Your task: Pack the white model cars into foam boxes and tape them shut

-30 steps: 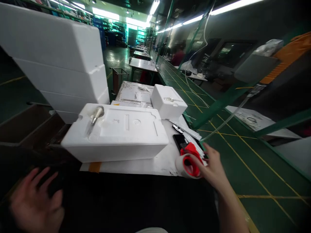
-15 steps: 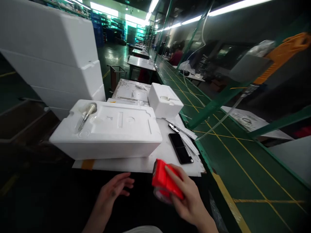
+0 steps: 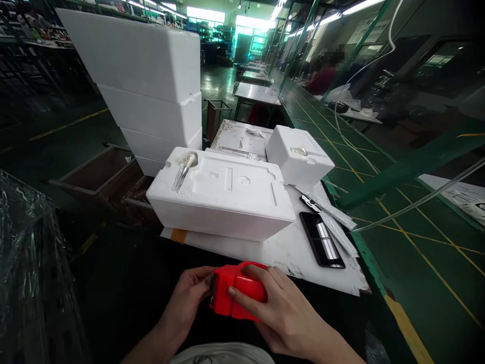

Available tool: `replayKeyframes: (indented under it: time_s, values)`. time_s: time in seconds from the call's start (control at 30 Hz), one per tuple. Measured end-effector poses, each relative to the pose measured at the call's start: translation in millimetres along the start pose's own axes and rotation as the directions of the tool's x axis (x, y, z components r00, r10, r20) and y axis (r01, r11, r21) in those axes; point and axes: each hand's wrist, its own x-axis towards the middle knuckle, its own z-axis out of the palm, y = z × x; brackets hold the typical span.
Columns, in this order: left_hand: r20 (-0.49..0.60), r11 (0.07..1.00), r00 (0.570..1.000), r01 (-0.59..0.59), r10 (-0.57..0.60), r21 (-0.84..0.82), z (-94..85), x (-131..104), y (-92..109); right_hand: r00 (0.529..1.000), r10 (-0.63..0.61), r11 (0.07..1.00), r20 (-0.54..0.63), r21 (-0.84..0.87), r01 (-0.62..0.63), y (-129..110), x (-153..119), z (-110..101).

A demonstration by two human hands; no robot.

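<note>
A red tape dispenser is gripped by my right hand, whose fingers and thumb close over its body. My left hand is closed at the dispenser's left end, thumb and fingertips pinched against its dark edge. Whether a strip of tape lies between those fingers is too small to tell. Just beyond my hands, a long white foam box rests on the white-topped table. In a recess of its lid lies a shiny, plastic-wrapped metal piece.
A black phone, a box cutter and white strips lie at right. Behind is a smaller foam box. Tall stacked foam boxes stand left. A green conveyor and green post border the right side.
My left hand has come from open and apart to closed at the dispenser's end. My right hand has brought the dispenser leftward and turned it. The view has swung left.
</note>
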Motion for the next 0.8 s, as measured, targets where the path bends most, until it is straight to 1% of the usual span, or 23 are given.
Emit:
replayKeyframes:
  time_s: [0.07, 0.13, 0.2, 0.27, 0.3, 0.37, 0.4, 0.47, 0.53, 0.57, 0.6, 0.63, 0.67, 0.7, 0.73, 0.77, 0.8]
  values:
    - [-0.01, 0.996, 0.999, -0.04, 0.04, 0.074, -0.3, -7.8, 7.2, 0.999, -0.042, 0.999, -0.035, 0.006, 0.042, 0.4, -2.5, -3.0]
    - [-0.045, 0.993, 0.998, -0.042, 0.047, 0.107, -8.2, -12.5, 17.7, 0.996, -0.055, 0.998, -0.068, -0.018, 0.054, 3.2, -9.3, -10.9]
    - [-0.139, 0.993, 0.989, -0.042, 0.057, 0.11, -25.1, -13.2, 31.8, 0.996, -0.038, 0.997, -0.077, -0.075, 0.032, 8.4, -19.3, -23.4]
    - [-0.241, 0.993, 0.968, -0.04, 0.067, 0.116, -46.3, -11.0, 47.2, 0.997, -0.024, 0.99, -0.068, -0.141, 0.014, 14.3, -30.3, -37.2]
    - [-0.267, 0.991, 0.962, -0.028, 0.062, 0.127, -55.8, -9.4, 53.9, 0.998, -0.024, 0.985, -0.05, -0.17, 0.016, 16.8, -35.3, -43.4]
    - [-0.263, 0.988, 0.963, -0.012, 0.052, 0.153, -67.0, -7.0, 62.7, 0.999, -0.033, 0.973, -0.018, -0.227, 0.028, 20.2, -43.3, -52.1]
    - [-0.246, 0.985, 0.967, -0.026, 0.068, 0.17, -67.4, -6.7, 64.0, 1.0, -0.03, 0.966, -0.004, -0.257, 0.028, 21.1, -46.2, -54.4]
    - [-0.183, 0.97, 0.973, -0.101, 0.144, 0.221, -57.8, -9.1, 60.4, 1.0, -0.007, 0.947, 0.017, -0.32, 0.012, 22.1, -50.3, -56.0]
    - [-0.082, 0.933, 0.967, -0.209, 0.242, 0.295, -37.4, -14.5, 50.2, 0.998, 0.035, 0.924, 0.047, -0.383, -0.014, 22.2, -53.5, -55.6]
    - [-0.017, 0.901, 0.957, -0.266, 0.289, 0.344, -25.0, -17.5, 43.5, 0.996, 0.06, 0.91, 0.064, -0.414, -0.028, 21.8, -55.0, -55.5]
    - [0.06, 0.852, 0.938, -0.335, 0.341, 0.403, -12.0, -20.2, 36.5, 0.993, 0.089, 0.892, 0.074, -0.449, -0.047, 20.8, -56.6, -55.8]
    - [0.155, 0.775, 0.898, -0.435, 0.412, 0.458, 1.0, -22.0, 29.4, 0.989, 0.127, 0.87, 0.075, -0.488, -0.075, 19.2, -58.0, -56.7]
    - [0.264, 0.663, 0.824, -0.561, 0.501, 0.496, 13.4, -22.5, 22.7, 0.983, 0.169, 0.843, 0.066, -0.526, -0.11, 16.8, -59.1, -58.1]
    - [0.38, 0.511, 0.709, -0.697, 0.594, 0.503, 24.7, -21.7, 16.6, 0.976, 0.215, 0.814, 0.045, -0.561, -0.153, 13.7, -59.7, -59.9]
    - [0.49, 0.335, 0.565, -0.811, 0.664, 0.48, 34.6, -19.6, 11.5, 0.965, 0.261, 0.784, 0.018, -0.587, -0.201, 9.9, -59.8, -61.8]
    - [0.576, 0.159, 0.413, -0.885, 0.705, 0.438, 42.8, -16.5, 7.6, 0.951, 0.308, 0.758, -0.012, -0.601, -0.253, 5.7, -59.2, -63.8]
    - [0.636, 0.009, 0.281, -0.918, 0.719, 0.396, 48.9, -12.9, 4.8, 0.937, 0.348, 0.739, -0.043, -0.603, -0.302, 1.4, -58.0, -65.6]
